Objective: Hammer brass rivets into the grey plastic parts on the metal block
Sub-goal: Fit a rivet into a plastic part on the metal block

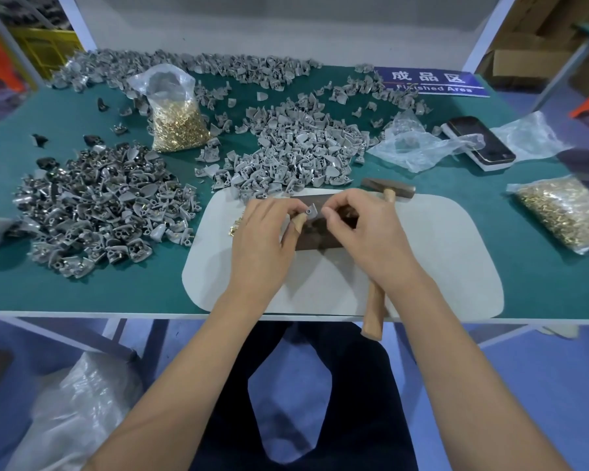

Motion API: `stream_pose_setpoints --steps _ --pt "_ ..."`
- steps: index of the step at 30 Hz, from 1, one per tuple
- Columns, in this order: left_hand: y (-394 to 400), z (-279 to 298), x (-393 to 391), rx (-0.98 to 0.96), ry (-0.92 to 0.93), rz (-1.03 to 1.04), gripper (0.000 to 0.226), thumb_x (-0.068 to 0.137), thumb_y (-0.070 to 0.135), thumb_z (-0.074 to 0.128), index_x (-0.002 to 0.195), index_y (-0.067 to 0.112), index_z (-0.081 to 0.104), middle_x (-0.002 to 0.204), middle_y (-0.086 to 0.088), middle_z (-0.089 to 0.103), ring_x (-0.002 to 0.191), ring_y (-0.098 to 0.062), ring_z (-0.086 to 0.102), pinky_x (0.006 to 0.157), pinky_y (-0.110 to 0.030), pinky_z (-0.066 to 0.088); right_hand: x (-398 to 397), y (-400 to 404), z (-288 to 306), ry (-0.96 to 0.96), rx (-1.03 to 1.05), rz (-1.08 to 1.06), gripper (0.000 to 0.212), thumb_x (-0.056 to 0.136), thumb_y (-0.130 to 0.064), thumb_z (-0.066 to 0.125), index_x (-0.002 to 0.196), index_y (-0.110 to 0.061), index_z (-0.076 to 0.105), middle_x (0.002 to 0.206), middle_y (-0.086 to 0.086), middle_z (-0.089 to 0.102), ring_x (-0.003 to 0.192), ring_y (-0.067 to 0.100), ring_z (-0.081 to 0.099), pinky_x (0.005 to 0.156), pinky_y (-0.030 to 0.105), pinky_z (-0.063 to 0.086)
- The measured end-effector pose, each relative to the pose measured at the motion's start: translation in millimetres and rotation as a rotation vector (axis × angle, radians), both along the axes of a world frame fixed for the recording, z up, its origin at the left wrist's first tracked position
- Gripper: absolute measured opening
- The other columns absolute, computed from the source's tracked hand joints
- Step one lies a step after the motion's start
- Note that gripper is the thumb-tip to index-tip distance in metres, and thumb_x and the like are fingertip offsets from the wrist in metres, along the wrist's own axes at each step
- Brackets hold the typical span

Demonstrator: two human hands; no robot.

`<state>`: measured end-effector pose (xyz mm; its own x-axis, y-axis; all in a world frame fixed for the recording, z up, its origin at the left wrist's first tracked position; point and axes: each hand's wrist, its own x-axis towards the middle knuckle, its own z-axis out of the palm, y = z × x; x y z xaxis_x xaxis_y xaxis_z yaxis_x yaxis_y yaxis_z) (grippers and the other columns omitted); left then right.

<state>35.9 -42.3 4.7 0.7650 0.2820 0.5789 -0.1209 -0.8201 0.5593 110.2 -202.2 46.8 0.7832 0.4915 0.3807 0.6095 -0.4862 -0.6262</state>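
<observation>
My left hand (266, 232) pinches a small grey plastic part (310, 211) just above the dark metal block (315, 241), which lies on a pale mat (422, 253). My right hand (361, 229) has its fingers curled right beside the part; whether a rivet sits between the fingertips is hidden. A hammer (386, 193) with a wooden handle lies under my right wrist, its head beyond the block. A few loose brass rivets (236, 226) lie on the mat left of my left hand.
A heap of grey parts (296, 154) lies behind the mat, and a heap with rivets in them (99, 209) to the left. Bags of brass rivets stand at back left (176, 127) and far right (565, 212). A phone (478, 142) and a blue sign (432, 83) are at back right.
</observation>
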Motion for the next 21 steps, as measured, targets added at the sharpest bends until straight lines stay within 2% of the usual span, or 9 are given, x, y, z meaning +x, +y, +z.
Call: stream_pose_setpoints --steps 2,5,6,8,10,13,17,19,21 --pt "1.3 -1.0 1.2 -0.030 0.000 -0.011 0.014 0.099 0.020 0.065 0.111 0.019 0.073 0.105 0.007 0.069 0.102 -0.022 0.057 0.090 -0.031 0.045 4.6 -2.4 -2.4 0.034 0.076 -0.004 0.004 0.092 -0.019 0.070 0.089 -0.020 0.069 0.080 -0.017 0.067 0.079 0.002 0.061 0.081 0.010 0.040" --pt "2.7 0.4 2.7 -0.116 -0.008 -0.056 0.017 0.097 0.022 0.070 0.112 0.020 0.077 0.102 0.006 0.072 0.099 -0.021 0.059 0.091 -0.025 0.043 5.3 -3.1 -10.4 0.070 0.169 -0.029 0.003 0.090 -0.020 0.069 0.088 -0.023 0.067 0.081 -0.018 0.067 0.077 0.007 0.064 0.094 0.041 0.049" --pt "2.1 0.9 2.7 -0.133 -0.012 -0.070 0.017 0.096 0.023 0.070 0.112 0.021 0.078 0.101 0.007 0.072 0.098 -0.020 0.059 0.090 -0.025 0.043 4.1 -2.6 -12.7 0.082 0.201 -0.028 0.006 0.089 -0.017 0.068 0.090 -0.023 0.066 0.083 -0.014 0.067 0.075 0.008 0.063 0.091 0.040 0.050" --pt "1.4 1.1 2.3 -0.158 -0.025 -0.087 0.018 0.095 0.023 0.072 0.111 0.022 0.078 0.100 0.009 0.072 0.097 -0.016 0.058 0.089 -0.026 0.045 2.5 -1.5 -15.9 0.099 0.263 -0.001 0.016 0.090 -0.008 0.068 0.098 -0.022 0.066 0.085 -0.008 0.066 0.075 0.007 0.061 0.081 0.025 0.051" --pt "1.7 0.6 2.4 -0.188 -0.019 -0.087 0.019 0.094 0.023 0.072 0.112 0.023 0.078 0.100 0.011 0.072 0.098 -0.014 0.057 0.090 -0.027 0.046 4.1 -1.7 -17.2 0.056 0.247 -0.001 0.019 0.092 -0.006 0.066 0.105 -0.020 0.068 0.092 -0.009 0.067 0.085 0.006 0.063 0.081 0.018 0.049" --pt "1.9 1.0 3.5 -0.169 -0.005 -0.070 0.023 0.096 0.024 0.070 0.119 0.021 0.073 0.106 0.010 0.070 0.104 -0.014 0.056 0.096 -0.026 0.043 7.1 -3.7 -16.9 0.002 0.197 -0.015 0.016 0.098 -0.012 0.063 0.109 -0.017 0.071 0.100 -0.009 0.068 0.096 0.001 0.062 0.087 0.013 0.045" --pt "0.7 7.6 -0.9 -0.115 -0.046 -0.002 0.021 0.100 0.018 0.062 0.120 0.017 0.069 0.104 0.003 0.066 0.104 -0.021 0.056 0.098 -0.012 0.029 4.2 -4.0 -22.2 -0.071 0.214 -0.053 0.012 0.101 -0.011 0.060 0.106 -0.010 0.071 0.096 -0.004 0.067 0.091 0.000 0.058 0.084 0.013 0.042" --pt "-6.2 11.4 -10.9 -0.061 -0.148 0.015 0.015 0.100 0.015 0.060 0.112 0.013 0.069 0.099 0.001 0.064 0.096 -0.023 0.057 0.094 -0.014 0.032 3.4 -3.0 -25.0 -0.104 0.213 -0.058 0.010 0.101 -0.010 0.060 0.102 -0.008 0.070 0.094 -0.002 0.067 0.088 0.004 0.058 0.084 0.011 0.039" --pt "-24.4 5.5 -34.5 0.057 -0.277 -0.107 0.009 0.101 0.015 0.056 0.103 0.016 0.064 0.092 0.004 0.057 0.082 -0.021 0.051 0.082 -0.023 0.037 4.0 -2.8 -26.0 -0.108 0.201 -0.042 0.009 0.100 -0.011 0.062 0.098 -0.009 0.070 0.092 0.000 0.067 0.087 0.008 0.058 0.083 0.010 0.039"
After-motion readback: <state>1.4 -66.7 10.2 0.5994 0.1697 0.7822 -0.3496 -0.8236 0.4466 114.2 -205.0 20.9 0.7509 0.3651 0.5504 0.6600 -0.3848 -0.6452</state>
